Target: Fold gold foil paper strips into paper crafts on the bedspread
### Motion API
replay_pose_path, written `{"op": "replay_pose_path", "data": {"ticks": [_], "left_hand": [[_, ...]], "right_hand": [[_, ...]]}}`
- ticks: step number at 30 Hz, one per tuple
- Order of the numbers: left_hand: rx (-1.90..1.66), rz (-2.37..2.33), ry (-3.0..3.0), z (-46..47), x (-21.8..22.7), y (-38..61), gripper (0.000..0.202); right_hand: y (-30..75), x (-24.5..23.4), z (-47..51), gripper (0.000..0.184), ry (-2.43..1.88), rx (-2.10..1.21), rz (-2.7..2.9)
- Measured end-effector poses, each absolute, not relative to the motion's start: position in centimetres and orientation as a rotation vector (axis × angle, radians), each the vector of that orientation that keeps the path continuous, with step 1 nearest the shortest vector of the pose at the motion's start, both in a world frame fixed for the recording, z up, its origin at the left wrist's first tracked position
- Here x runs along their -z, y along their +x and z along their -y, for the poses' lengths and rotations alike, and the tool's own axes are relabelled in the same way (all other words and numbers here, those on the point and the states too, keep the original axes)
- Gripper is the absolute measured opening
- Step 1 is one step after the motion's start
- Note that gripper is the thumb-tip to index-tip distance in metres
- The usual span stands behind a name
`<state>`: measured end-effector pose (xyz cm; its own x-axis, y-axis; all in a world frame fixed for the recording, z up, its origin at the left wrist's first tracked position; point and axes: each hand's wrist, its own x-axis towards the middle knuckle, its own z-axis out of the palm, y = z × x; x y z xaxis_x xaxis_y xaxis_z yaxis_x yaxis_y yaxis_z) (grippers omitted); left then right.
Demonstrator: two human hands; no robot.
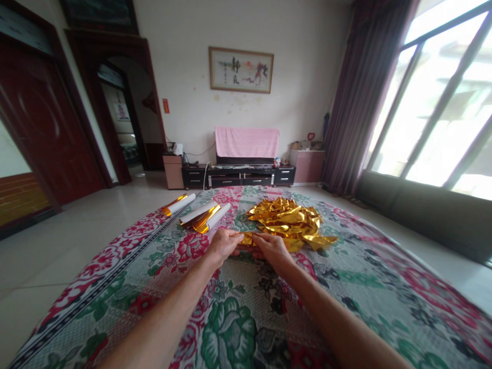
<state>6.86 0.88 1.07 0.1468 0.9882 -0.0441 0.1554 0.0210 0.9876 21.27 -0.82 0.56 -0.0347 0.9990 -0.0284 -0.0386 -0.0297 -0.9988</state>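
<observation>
Between my two hands is a piece of gold foil paper [248,239], held low over the patterned cloth. My left hand [224,243] pinches its left end, thumb on top. My right hand [271,247] grips the other end, with thumb and fingers closed and close to the left hand. The fingers partly hide the piece. Just behind and to the right lies a heap of folded gold foil pieces [292,218], shiny and pointed at the ends. Left of the hands rest curled sheets of gold foil paper [207,216] with white backs, and another rolled bundle [179,204] farther left.
A flowered cloth [230,328] covers the wide surface in front of me. Beyond it stands a low black cabinet [246,178] with a pink cloth [247,142] over a screen. A purple curtain [353,102] and window are on the right, and a dark red door [49,118] on the left.
</observation>
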Motion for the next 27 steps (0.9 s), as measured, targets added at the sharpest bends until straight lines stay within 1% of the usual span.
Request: {"op": "replay_pose_path", "data": {"ticks": [27], "left_hand": [[-0.992,-1.304,1.486,-1.45,-0.08,6.76,0.028]], "right_hand": [[21.37,-0.27,0.78,0.029,-1.152,-1.287,1.268]]}}
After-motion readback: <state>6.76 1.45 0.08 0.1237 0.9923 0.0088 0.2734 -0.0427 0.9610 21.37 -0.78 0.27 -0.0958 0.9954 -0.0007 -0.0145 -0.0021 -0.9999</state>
